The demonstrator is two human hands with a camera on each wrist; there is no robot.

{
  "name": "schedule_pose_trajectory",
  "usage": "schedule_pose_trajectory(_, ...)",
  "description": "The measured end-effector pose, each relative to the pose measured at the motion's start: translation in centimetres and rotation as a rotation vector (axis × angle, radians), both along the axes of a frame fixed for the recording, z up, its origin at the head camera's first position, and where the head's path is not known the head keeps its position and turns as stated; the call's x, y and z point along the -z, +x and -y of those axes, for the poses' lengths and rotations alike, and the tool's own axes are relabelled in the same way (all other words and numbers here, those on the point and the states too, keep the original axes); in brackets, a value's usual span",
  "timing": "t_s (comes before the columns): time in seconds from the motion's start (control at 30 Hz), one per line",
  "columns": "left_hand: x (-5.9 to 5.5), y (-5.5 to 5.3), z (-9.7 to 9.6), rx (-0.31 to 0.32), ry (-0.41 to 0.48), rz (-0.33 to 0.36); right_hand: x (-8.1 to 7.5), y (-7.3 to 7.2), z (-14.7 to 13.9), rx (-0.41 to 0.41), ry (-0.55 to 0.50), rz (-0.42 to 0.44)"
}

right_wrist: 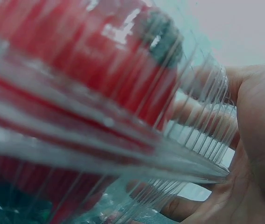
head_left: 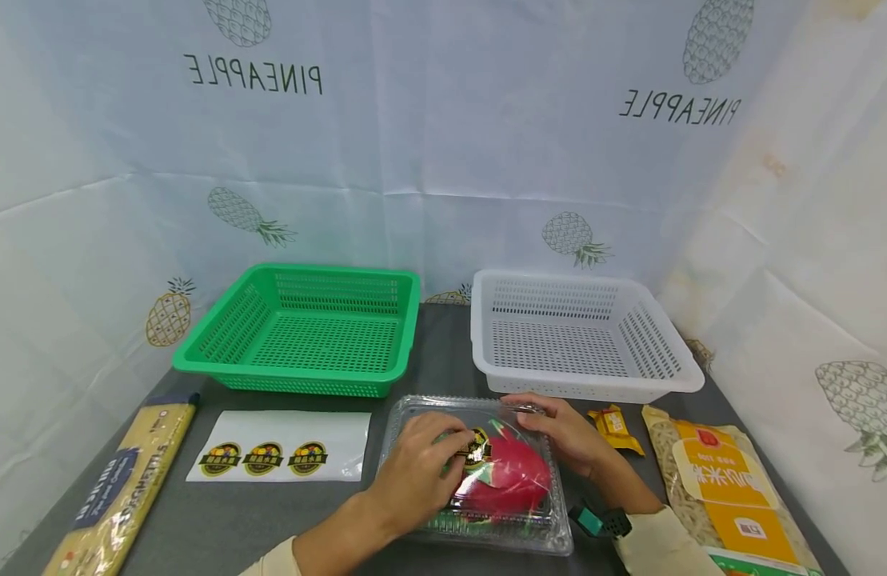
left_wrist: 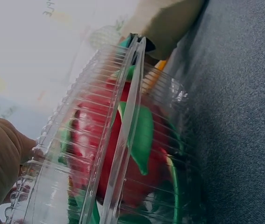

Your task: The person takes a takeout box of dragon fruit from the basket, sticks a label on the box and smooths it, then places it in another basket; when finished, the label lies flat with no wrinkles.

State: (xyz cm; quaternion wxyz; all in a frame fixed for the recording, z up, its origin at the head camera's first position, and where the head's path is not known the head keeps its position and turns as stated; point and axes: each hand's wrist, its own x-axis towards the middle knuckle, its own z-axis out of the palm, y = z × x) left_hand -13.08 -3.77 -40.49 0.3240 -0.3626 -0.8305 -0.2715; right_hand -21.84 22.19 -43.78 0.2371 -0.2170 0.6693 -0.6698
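Note:
A clear plastic clamshell box [head_left: 558, 528] with a ridged rim stands closed on the dark table. Inside it lies a red dragon fruit [head_left: 515, 472] with green leaf tips; more green shows beneath. My left hand [head_left: 425, 464] is over the lid, its fingers touching the lid at a round black-and-gold sticker [head_left: 479, 448] and partly covering it. At the box's right back corner, my right hand [head_left: 558, 428] grips the edge; in the right wrist view the thumb and fingers [right_wrist: 183, 207] lie around the corner. The left fingertips are mostly hidden.
A white sheet [head_left: 285, 420] with three matching stickers lies left of the box. Behind are a green basket [head_left: 299, 376] and a white basket [head_left: 587, 384]. Spaghetti [head_left: 126, 480] lies far left; a small yellow packet [head_left: 616, 430] and a pasta bag [head_left: 731, 488] lie right.

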Motion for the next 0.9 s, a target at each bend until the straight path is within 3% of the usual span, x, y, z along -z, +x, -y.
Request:
schedule_pose_trajectory(0.63, -0.23, -0.14, 0.12, -0.082, 0.018, 0.195, 0.06, 0.19, 0.17, 0.045, 0.006, 0.013)
schedule_pose_trajectory(0.9, -0.27, -0.10, 0.01, -0.133, -0.037, 0.250, 0.08, 0.16, 0.21, 0.048, 0.013, 0.007)
